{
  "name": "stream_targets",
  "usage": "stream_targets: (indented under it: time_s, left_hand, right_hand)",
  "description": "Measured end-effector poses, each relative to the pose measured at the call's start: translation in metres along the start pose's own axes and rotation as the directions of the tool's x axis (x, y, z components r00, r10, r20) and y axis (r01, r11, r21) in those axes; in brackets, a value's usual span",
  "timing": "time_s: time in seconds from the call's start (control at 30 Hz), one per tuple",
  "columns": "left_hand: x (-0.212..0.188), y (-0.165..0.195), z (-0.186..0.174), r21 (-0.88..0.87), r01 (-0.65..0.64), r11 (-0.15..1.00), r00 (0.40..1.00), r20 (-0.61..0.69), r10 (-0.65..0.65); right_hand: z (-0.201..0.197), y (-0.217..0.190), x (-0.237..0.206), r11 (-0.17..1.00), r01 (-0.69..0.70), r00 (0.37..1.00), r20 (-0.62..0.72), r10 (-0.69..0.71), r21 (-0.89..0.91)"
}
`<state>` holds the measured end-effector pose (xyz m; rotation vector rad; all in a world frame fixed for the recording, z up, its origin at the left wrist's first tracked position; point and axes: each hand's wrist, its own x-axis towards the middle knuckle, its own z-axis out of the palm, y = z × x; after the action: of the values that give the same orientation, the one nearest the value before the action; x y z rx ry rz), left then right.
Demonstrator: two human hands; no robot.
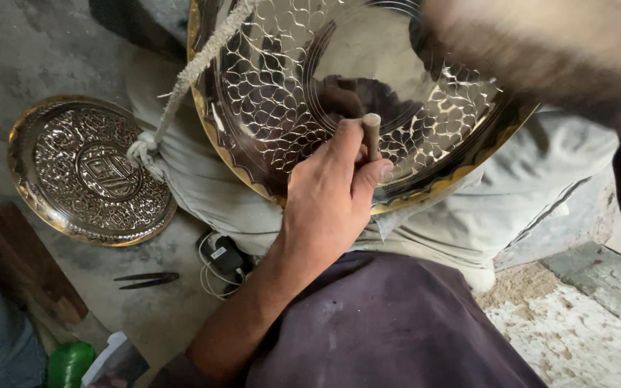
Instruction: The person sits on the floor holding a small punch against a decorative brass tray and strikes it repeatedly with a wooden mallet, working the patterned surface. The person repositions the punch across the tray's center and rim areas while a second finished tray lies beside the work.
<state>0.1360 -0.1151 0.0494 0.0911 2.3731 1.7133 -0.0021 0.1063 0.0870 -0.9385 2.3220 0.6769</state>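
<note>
Chasing of the scale pattern on the brass tray (pixel 274 86) looks underway: left hand (pixel 328 194) pinches a punch (pixel 372 135) upright against it. Right hand (pixel 540 50) is a blur above, grip unclear; next calls for a square strike on the punch.

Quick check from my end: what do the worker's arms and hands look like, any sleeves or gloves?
Both are bare as far as shown. The left hand wears no glove, ring or watch, and its forearm is uncovered up to a dark sleeve edge at the elbow. The right arm is only a motion-blurred streak; its hand is out of view.
</note>
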Motion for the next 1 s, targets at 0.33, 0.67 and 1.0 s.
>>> stream_targets:
  time_s: [0.33, 0.67, 1.0]
  left_hand:
    - [0.004, 0.001, -0.001, 0.013, 0.002, 1.000, 1.000, 0.031, -0.003]
    - [0.004, 0.002, -0.002, 0.009, -0.007, 1.000, 0.999, 0.036, 0.007]
    - [0.008, 0.006, -0.005, -0.018, -0.015, 1.000, 0.999, 0.048, 0.016]
  right_hand:
    - [0.001, -0.023, -0.097, 0.779, -0.106, 0.906, -0.263, 0.332, 0.618]
    - [-0.002, -0.028, -0.105, 0.822, -0.061, 0.829, -0.430, 0.358, 0.567]
    - [-0.034, -0.039, -0.116, 0.824, -0.395, 0.892, -0.045, 0.450, 0.405]
